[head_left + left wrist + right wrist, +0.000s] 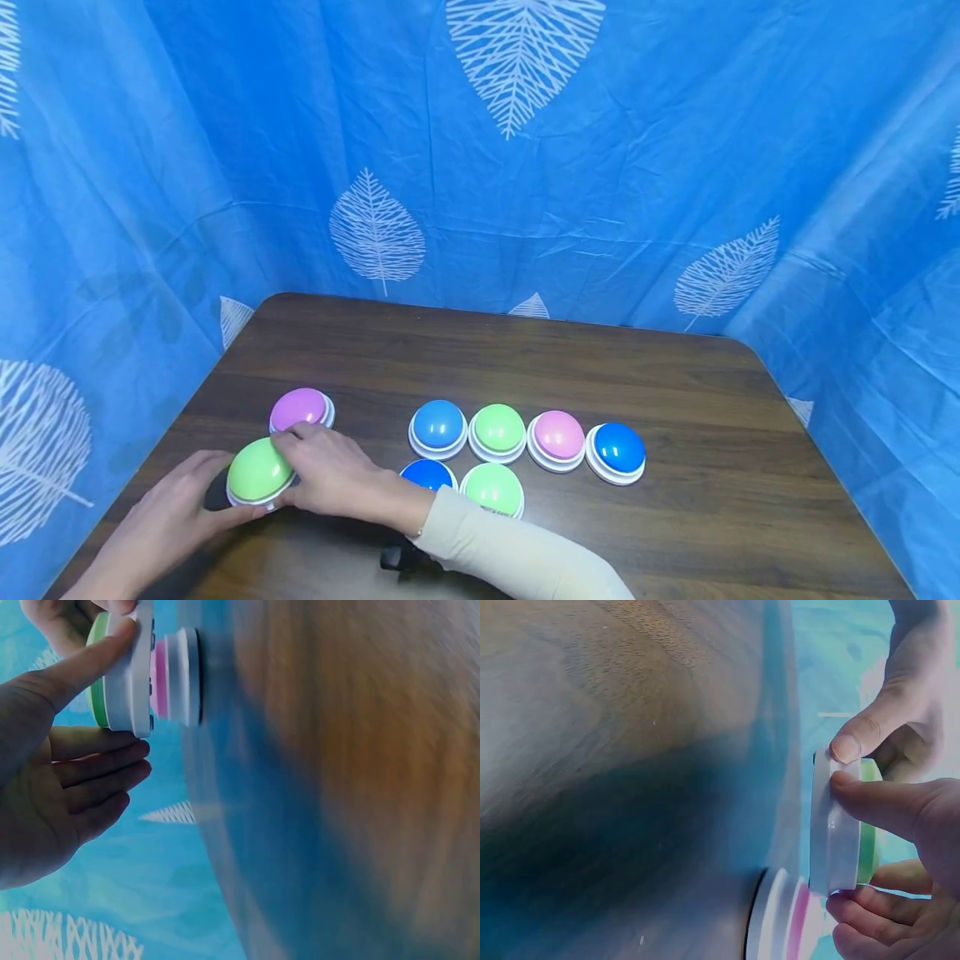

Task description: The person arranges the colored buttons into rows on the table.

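Both hands hold a green-domed push button (258, 471) with a white base, raised above the table at its left side. My left hand (168, 512) grips it from the left, with the thumb (97, 664) along the base's side. From the right, my right hand (330, 475) pinches the same base; its thumb (877, 802) lies close to the left thumb in the right wrist view. Just behind stands a purple-pink push button (298, 408) on the tabletop, partly covered by the right hand. In the left wrist view its pink dome (159, 679) shows beyond the held base.
Right of the hands, a row holds a blue button (438, 425), a green button (498, 427), a pink button (558, 435) and a dark blue button (621, 447). Nearer are another blue button (427, 473) and green button (491, 485), partly behind the right arm. A blue curtain (570, 225) surrounds the brown table (712, 500).
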Motion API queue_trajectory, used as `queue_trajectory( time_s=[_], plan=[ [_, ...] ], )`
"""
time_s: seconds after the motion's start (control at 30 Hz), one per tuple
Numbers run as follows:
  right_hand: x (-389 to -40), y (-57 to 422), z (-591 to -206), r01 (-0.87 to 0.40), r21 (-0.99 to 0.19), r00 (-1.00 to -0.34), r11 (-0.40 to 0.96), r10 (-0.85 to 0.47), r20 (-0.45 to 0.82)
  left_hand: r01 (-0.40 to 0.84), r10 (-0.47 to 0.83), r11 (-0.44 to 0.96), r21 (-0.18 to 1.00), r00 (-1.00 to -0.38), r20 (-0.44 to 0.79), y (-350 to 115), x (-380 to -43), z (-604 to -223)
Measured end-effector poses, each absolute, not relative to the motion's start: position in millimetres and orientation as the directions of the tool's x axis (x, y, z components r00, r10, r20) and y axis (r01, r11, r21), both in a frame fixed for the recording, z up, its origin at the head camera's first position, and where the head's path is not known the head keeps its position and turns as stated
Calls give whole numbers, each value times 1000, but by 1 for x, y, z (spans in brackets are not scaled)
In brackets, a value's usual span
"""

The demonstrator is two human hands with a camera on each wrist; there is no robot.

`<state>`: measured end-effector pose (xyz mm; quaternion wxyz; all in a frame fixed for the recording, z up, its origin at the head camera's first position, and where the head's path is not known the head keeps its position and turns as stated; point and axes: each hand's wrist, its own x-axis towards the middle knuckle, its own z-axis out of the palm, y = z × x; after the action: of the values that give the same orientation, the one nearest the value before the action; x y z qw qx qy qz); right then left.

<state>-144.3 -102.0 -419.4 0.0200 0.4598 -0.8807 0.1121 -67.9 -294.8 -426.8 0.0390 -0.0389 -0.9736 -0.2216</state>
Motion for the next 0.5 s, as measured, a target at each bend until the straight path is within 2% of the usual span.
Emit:
queue_trajectory(
  time_s=[0.2,0.37,0.5],
  plan=[
    [-150,-69,-415,-794,-329,-584,511,-792,177,175,92,875,452,-976,199,-272,-71,-420],
    [-152,-37,-414,-775,-405,-607,485,-750,263,269,143,848,456,-946,292,-245,-80,-414],
    [-151,-13,-415,-752,-454,-637,478,-704,314,286,168,850,441,-943,287,-225,-88,-409]
  ],
)
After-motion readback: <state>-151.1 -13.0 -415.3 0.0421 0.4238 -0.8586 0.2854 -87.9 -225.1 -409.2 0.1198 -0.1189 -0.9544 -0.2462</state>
